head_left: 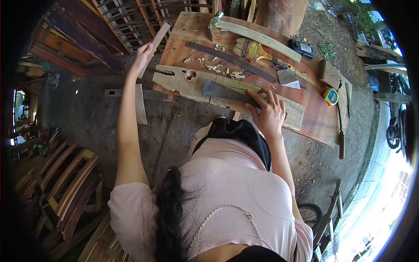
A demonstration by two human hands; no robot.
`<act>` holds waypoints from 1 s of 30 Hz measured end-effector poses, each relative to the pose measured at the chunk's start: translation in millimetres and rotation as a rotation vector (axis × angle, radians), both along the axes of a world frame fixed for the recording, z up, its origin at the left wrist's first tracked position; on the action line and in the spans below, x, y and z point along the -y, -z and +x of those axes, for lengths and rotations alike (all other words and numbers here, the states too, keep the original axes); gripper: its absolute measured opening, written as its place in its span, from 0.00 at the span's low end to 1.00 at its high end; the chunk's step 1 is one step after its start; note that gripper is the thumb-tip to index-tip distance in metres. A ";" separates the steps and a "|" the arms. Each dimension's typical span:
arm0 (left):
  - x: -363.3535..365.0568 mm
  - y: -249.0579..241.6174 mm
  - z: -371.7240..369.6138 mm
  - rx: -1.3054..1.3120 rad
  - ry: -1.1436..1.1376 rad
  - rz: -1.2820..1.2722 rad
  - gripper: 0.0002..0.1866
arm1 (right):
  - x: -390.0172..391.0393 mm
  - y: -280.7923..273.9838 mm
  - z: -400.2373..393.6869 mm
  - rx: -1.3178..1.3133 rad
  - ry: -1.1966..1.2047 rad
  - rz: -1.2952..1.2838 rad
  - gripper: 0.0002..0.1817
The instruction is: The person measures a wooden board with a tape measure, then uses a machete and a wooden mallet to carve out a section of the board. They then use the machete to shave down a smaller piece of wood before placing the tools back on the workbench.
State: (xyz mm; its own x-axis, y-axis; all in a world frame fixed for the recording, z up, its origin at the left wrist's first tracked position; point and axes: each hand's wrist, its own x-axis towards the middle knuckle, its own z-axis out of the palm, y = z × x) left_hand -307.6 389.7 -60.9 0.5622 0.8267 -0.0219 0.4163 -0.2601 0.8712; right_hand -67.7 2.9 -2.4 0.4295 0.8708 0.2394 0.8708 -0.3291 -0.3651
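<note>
My left hand (pixel 142 60) is closed around a narrow wooden slat (pixel 159 37), held up off the bench's left end. My right hand (pixel 269 111) has its fingers bent over the wide end of a tapered flat metal blade (pixel 222 91). That blade lies along a rough wooden plank (pixel 181 83), which has a round hole and a slot near its left end. Beyond the plank are wood chips (pixel 214 68) and a long dark metal strip (pixel 235 62). The tip of my right thumb is partly hidden.
On the wooden bench (pixel 312 124) lie a claw hammer (pixel 262 37), a paintbrush (pixel 251 49), a tape measure (pixel 331 96), a dark device (pixel 301 47) and a wood block (pixel 329 74). A handled tool (pixel 341 144) overhangs the right edge. Curved wooden pieces (pixel 72 185) stand at lower left.
</note>
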 end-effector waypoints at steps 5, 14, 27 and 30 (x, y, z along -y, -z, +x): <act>11.8 -25.2 0.1 0.131 0.036 -0.336 0.22 | 0.1 0.8 0.3 0.007 -0.017 -0.007 0.19; 18.2 -34.6 -8.4 0.145 0.069 -0.430 0.23 | 0.7 3.5 -1.0 0.043 -0.010 -0.002 0.19; 17.4 -40.7 -3.1 0.156 0.070 -0.395 0.19 | 1.7 4.2 -2.6 0.037 0.001 0.004 0.18; 8.0 -41.0 -1.1 0.101 0.108 -0.320 0.17 | 1.4 4.4 -2.9 0.042 0.001 0.003 0.18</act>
State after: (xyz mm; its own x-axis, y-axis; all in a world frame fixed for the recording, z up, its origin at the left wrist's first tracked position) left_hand -308.7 381.7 -19.9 0.6590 0.7222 -0.2100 0.3085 -0.0049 0.9512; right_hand -70.7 1.5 -6.7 0.4204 0.8694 0.2596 0.8849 -0.3295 -0.3294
